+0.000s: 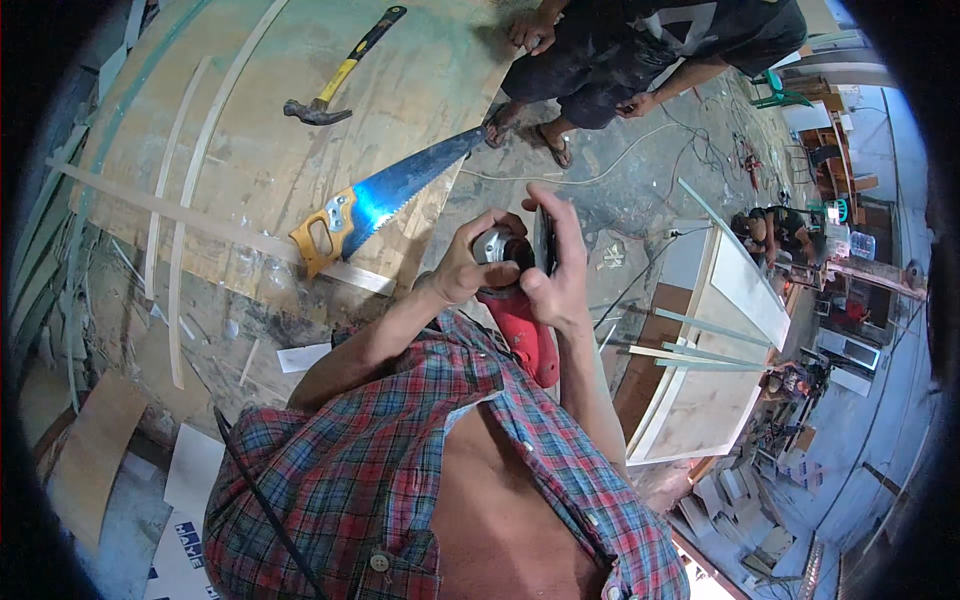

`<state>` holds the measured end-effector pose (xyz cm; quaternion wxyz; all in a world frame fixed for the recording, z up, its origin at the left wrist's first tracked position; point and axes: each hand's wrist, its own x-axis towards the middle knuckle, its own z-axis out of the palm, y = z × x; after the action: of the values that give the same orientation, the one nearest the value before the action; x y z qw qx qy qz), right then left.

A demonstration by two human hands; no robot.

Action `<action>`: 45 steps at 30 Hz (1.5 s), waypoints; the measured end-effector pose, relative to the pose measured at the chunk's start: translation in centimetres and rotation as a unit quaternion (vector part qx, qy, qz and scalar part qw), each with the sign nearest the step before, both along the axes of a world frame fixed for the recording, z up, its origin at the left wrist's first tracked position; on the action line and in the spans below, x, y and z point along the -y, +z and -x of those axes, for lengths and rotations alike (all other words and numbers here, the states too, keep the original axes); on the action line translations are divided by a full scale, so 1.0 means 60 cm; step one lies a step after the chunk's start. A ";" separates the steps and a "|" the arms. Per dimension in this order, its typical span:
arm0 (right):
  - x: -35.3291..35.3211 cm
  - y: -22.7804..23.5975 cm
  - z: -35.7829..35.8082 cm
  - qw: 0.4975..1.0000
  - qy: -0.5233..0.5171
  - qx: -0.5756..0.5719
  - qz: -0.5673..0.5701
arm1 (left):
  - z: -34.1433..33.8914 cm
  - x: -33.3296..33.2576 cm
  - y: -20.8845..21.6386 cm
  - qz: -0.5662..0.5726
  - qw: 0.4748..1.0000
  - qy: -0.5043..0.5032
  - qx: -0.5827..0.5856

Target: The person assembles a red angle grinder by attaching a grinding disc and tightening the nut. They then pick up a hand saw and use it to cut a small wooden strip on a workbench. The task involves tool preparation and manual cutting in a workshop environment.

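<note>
In front of my chest is a red angle grinder (522, 338) with a grey metal head (489, 246), its body hanging down toward my shirt. My left hand (468, 264) is closed round the head, thumb across the front. On the other side, my right hand (563, 262) grips a dark disc (543, 240) seen nearly edge-on, with the thumb near the grinder's neck. Whether the disc is fixed to the head cannot be made out. Beyond my hands, a handsaw (385, 198) with a yellow handle lies on a wooden board (420, 75), teeth toward me.
A claw hammer (345, 68) lies farther back on the board. Thin wood strips (215, 115) cross its left side. Another person (640, 50) stands ahead, hands low. Cables trail over the floor (625, 150). Panels and strips lean on a white-topped box (710, 370) at right.
</note>
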<state>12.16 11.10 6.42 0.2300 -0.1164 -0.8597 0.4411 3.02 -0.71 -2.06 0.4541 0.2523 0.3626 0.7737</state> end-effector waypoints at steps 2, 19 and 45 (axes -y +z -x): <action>0.001 0.003 -0.002 1.000 -0.003 0.006 0.010 | -0.003 -0.003 -0.004 0.001 1.000 0.011 0.004; 0.010 0.018 -0.003 0.992 0.027 0.107 0.056 | -0.007 -0.018 -0.087 -0.044 0.995 0.060 0.066; 0.014 -0.016 0.014 0.994 -0.054 0.088 0.040 | -0.010 -0.005 -0.101 -0.039 0.991 0.033 0.128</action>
<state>11.29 10.24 5.46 0.1724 -0.2099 -0.8505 0.4503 3.63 -0.43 -8.12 0.4611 0.1568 0.2795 0.8274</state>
